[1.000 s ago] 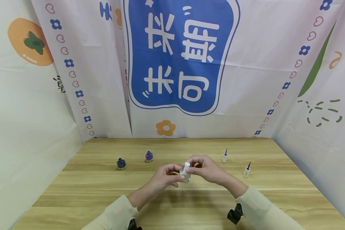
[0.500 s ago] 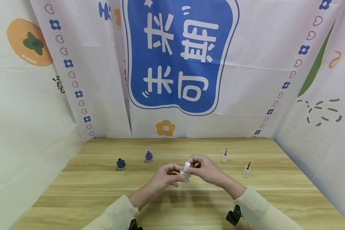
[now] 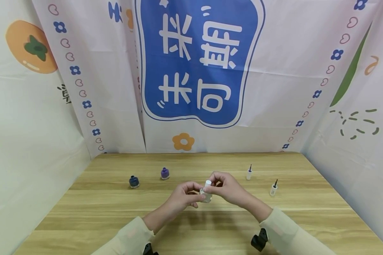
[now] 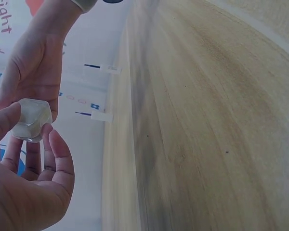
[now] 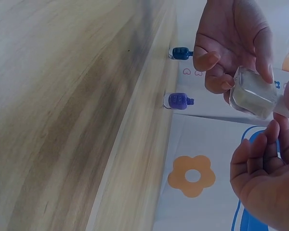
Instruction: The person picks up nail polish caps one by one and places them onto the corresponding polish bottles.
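Above the middle of the table, my left hand point(image 3: 184, 195) pinches a small clear nail polish bottle point(image 5: 254, 92) with pale contents between thumb and fingers. My right hand point(image 3: 227, 187) grips the bottle's white cap point(image 3: 208, 183) from the other side, and the cap sits on the bottle's neck. In the left wrist view the bottle point(image 4: 32, 119) shows its base, and the cap is hidden behind it. The bottle is held tilted, off the table.
A dark blue polish bottle point(image 3: 134, 182) and a purple one point(image 3: 165, 173) stand uncapped at the left back. Two white caps stand at the right, brushes up: a farther cap point(image 3: 249, 175) and a nearer cap point(image 3: 273, 190). Printed cloth point(image 3: 274, 106) surrounds the wooden table point(image 3: 99, 212).
Both hands stay at nearly the same place on the bottle and cap. The whole head view has shifted very slightly. The bottles and caps on the table have not moved.
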`<state>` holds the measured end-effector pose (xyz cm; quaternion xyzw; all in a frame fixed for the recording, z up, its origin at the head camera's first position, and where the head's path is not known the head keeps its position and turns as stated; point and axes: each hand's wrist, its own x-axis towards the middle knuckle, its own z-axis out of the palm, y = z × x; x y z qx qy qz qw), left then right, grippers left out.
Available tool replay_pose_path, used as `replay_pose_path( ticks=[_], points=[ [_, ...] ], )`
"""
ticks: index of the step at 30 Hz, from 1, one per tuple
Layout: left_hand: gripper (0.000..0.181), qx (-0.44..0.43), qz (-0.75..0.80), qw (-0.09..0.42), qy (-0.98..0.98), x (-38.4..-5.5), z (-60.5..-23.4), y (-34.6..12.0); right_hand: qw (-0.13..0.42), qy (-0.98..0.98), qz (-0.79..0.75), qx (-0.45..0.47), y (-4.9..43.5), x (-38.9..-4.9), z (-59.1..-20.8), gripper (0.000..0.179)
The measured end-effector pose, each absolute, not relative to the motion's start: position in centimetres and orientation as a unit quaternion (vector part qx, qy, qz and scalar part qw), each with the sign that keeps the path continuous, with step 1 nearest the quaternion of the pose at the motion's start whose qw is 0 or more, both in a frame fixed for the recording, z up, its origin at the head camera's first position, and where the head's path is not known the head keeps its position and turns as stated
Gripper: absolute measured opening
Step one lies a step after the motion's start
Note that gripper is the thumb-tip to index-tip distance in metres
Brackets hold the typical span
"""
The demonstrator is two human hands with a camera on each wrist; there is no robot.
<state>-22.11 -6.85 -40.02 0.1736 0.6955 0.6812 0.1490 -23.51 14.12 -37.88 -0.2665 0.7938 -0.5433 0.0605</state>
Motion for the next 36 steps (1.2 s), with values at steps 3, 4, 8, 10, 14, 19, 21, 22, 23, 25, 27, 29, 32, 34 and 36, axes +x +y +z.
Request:
replay_pose_path(
  ticks=[3,4,8,10,14,19,21,22,23,25,27,29,32,34,36],
  points=[
    [0.028,0.172,0.683,0.151,0.694,-22.1,-40.0,-6.8,0.055,0.799,-0.538,-0.262,14.1,-23.6,-38.0,0.018],
    [0.029,0.170,0.684,0.152,0.693,-22.1,-40.0,-6.8,0.053,0.800,-0.538,-0.261,14.1,-23.6,-38.1,0.018],
    [0.030,0.165,0.689,0.154,0.689,-22.2,-40.2,-6.8,0.049,0.799,-0.539,-0.261,14.0,-23.6,-38.2,0.017],
    [0.030,0.164,0.690,0.153,0.688,-22.2,-40.2,-6.7,0.047,0.799,-0.540,-0.262,14.0,-23.6,-38.2,0.017],
    [0.029,0.161,0.691,0.148,0.689,-22.3,-40.2,-6.7,0.042,0.800,-0.538,-0.262,14.0,-23.6,-38.2,0.017],
    [0.030,0.158,0.688,0.141,0.694,-22.5,-40.3,-6.6,0.029,0.801,-0.539,-0.258,13.9,-23.6,-38.3,0.017],
    [0.031,0.158,0.685,0.136,0.698,-22.7,-40.4,-6.6,0.022,0.803,-0.539,-0.252,13.8,-23.6,-38.3,0.016],
    [0.031,0.158,0.682,0.133,0.702,-22.8,-40.4,-6.6,0.018,0.805,-0.539,-0.248,13.8,-23.7,-38.3,0.015],
    [0.031,0.159,0.680,0.129,0.704,-23.0,-40.4,-6.6,0.013,0.806,-0.538,-0.244,13.7,-23.7,-38.3,0.013],
    [0.031,0.161,0.675,0.122,0.710,-23.2,-40.5,-6.5,0.003,0.811,-0.535,-0.236,13.6,-23.8,-38.3,0.011],
    [0.030,0.162,0.668,0.117,0.717,-23.6,-40.5,-6.5,-0.006,0.813,-0.536,-0.228,13.5,-24.0,-38.3,0.010],
    [0.030,0.161,0.663,0.111,0.722,-23.9,-40.6,-6.4,-0.014,0.813,-0.539,-0.221,13.4,-24.2,-38.3,0.011],
    [0.029,0.161,0.656,0.099,0.730,-24.4,-40.7,-6.2,-0.026,0.812,-0.544,-0.210,13.3,-24.4,-38.2,0.015],
    [0.027,0.164,0.654,0.090,0.733,-24.8,-40.7,-6.1,-0.035,0.811,-0.547,-0.202,13.2,-24.6,-38.2,0.016],
    [0.027,0.166,0.651,0.078,0.737,-25.1,-40.7,-6.0,-0.043,0.810,-0.552,-0.195,13.1,-24.9,-38.3,0.017]
  ],
)
